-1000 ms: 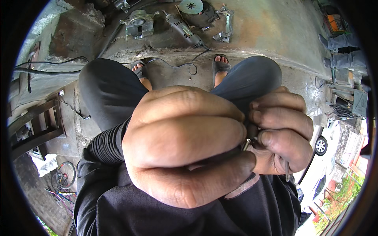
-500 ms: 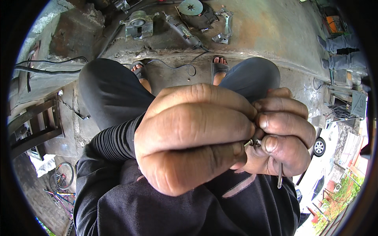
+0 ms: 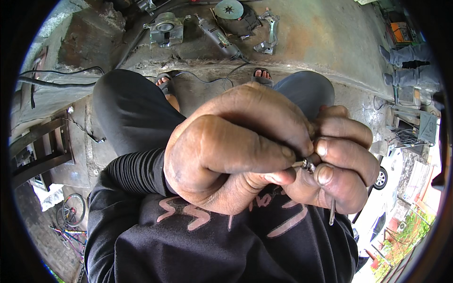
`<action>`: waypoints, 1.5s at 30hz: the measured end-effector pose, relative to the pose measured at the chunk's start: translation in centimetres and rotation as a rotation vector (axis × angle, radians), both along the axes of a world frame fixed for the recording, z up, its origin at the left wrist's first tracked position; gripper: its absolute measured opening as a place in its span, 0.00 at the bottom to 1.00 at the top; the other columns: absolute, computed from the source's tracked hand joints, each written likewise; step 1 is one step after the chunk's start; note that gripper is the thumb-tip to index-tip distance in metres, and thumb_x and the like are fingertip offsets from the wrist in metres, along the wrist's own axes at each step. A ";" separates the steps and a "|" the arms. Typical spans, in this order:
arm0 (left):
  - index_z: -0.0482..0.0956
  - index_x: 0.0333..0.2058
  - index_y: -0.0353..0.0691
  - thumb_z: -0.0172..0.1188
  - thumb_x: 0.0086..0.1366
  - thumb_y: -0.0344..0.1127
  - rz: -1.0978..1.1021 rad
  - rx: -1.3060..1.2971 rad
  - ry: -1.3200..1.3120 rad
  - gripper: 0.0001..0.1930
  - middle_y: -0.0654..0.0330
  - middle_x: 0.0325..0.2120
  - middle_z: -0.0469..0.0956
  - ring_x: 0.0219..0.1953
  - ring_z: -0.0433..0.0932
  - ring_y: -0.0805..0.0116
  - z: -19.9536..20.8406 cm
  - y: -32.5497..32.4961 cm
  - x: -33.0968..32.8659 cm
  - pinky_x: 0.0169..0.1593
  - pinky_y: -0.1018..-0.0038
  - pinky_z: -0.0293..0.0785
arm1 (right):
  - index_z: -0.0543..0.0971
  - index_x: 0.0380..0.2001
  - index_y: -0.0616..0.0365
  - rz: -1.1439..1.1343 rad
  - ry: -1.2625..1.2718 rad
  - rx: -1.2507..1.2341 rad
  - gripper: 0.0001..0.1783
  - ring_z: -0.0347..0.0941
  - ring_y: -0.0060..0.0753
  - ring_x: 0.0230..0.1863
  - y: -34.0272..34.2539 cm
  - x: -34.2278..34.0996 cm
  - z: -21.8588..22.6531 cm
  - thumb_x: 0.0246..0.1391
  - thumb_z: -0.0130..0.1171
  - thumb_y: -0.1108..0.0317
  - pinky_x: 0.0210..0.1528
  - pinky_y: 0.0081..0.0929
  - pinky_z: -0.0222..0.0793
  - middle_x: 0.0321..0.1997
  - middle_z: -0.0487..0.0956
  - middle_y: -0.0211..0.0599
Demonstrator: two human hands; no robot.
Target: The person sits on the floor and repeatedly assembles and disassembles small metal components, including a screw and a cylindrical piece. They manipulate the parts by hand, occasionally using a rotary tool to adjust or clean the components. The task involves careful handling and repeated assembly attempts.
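Close in front of my chest, both hands are together with fingertips nearly touching. My left hand (image 3: pixel 231 146) is closed, its thumb and forefinger pinching a thin brass-coloured pin (image 3: pixel 298 164). The pin's tip meets a small shiny metal piece (image 3: pixel 309 166) between the fingers of my right hand (image 3: pixel 347 160). My right hand is closed as well, its fingers curled around the piece. Out of its lower side sticks a slim metal rod (image 3: pixel 332 212), pointing down. Whether rod and shiny piece are one part is hidden by the fingers.
On the concrete ledge beyond my feet lie a metal caliper-like part (image 3: pixel 165 29), a grey rotary tool (image 3: pixel 219 40) with a cord, a round disc (image 3: pixel 229 8) and a metal bracket (image 3: pixel 269 32). Another person's legs (image 3: pixel 410 66) are at far right. A bicycle (image 3: pixel 73 210) stands at left.
My left hand has rolled over, its fingers lifting and folding back so the thumb and pinched pin show more. My right hand has barely moved; its rod tilts slightly.
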State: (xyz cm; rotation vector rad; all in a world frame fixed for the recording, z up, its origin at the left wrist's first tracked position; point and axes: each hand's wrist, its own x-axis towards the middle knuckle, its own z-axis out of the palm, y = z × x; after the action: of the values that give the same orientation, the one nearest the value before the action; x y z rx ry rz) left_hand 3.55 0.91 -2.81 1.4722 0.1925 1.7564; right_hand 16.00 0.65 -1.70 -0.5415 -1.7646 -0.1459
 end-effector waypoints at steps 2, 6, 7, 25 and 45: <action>0.68 0.35 0.37 0.59 0.63 0.32 -0.003 0.009 -0.036 0.09 0.51 0.27 0.73 0.31 0.76 0.59 -0.2 0.1 0.2 0.34 0.73 0.79 | 0.67 0.42 0.54 0.004 -0.013 0.022 0.12 0.65 0.35 0.28 0.3 0.0 -0.1 0.58 0.53 0.62 0.19 0.27 0.62 0.36 0.65 0.38; 0.68 0.35 0.38 0.59 0.63 0.32 0.002 0.033 -0.038 0.08 0.52 0.28 0.73 0.31 0.76 0.59 -0.4 0.3 0.0 0.35 0.72 0.79 | 0.67 0.42 0.53 0.000 0.013 0.035 0.12 0.65 0.35 0.29 0.4 -0.2 -0.5 0.59 0.53 0.61 0.21 0.27 0.64 0.37 0.65 0.37; 0.68 0.35 0.38 0.59 0.63 0.32 -0.001 0.036 -0.034 0.08 0.52 0.28 0.73 0.31 0.76 0.59 -0.4 0.4 -0.1 0.35 0.72 0.79 | 0.67 0.42 0.52 0.000 0.028 0.036 0.13 0.65 0.35 0.29 0.4 -0.3 -0.6 0.59 0.53 0.60 0.21 0.27 0.65 0.37 0.65 0.36; 0.71 0.31 0.38 0.64 0.59 0.34 0.108 0.059 0.034 0.10 0.54 0.27 0.74 0.29 0.74 0.59 -0.6 0.6 -0.9 0.31 0.70 0.75 | 0.72 0.43 0.63 0.392 0.108 -0.426 0.13 0.69 0.32 0.30 -0.3 1.3 0.3 0.56 0.57 0.70 0.28 0.24 0.68 0.32 0.74 0.42; 0.70 0.32 0.36 0.63 0.59 0.31 0.141 0.147 0.108 0.10 0.54 0.26 0.72 0.27 0.73 0.60 -0.6 0.7 -1.2 0.29 0.73 0.74 | 0.77 0.31 0.62 0.310 0.242 -0.373 0.14 0.71 0.30 0.24 -0.4 -0.5 0.3 0.38 0.69 0.76 0.23 0.20 0.67 0.26 0.76 0.38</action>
State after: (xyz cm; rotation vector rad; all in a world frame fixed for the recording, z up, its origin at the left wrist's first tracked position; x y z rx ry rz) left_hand 2.35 1.61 -3.43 1.6975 0.2325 1.8370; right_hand 15.52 0.29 -1.39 -0.5186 -1.6193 0.4561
